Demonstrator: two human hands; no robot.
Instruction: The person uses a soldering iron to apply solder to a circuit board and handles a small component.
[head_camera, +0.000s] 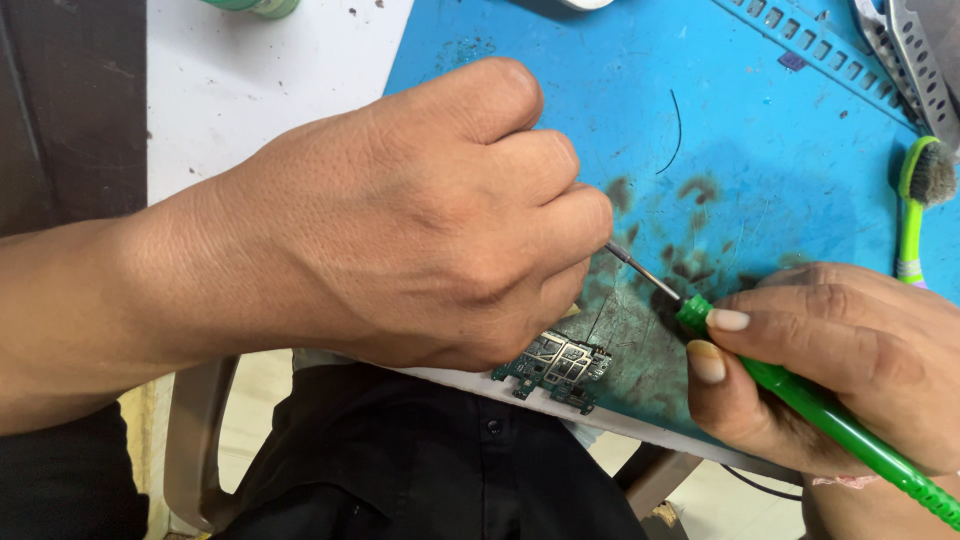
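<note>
Head view: left hand (420, 230) curled into a loose fist, fingers pressed together over a circuit board (555, 368) at the near edge of the blue mat (760, 160). Right hand (850, 365) pinching a green soldering iron (830, 415), tip near left knuckles. Green brush (920, 195) at right.

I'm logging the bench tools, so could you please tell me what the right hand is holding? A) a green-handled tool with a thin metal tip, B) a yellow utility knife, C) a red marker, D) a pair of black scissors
A: the right hand pinches a green-handled tool whose thin metal tip points toward the left hand, above the small circuit board.
</note>
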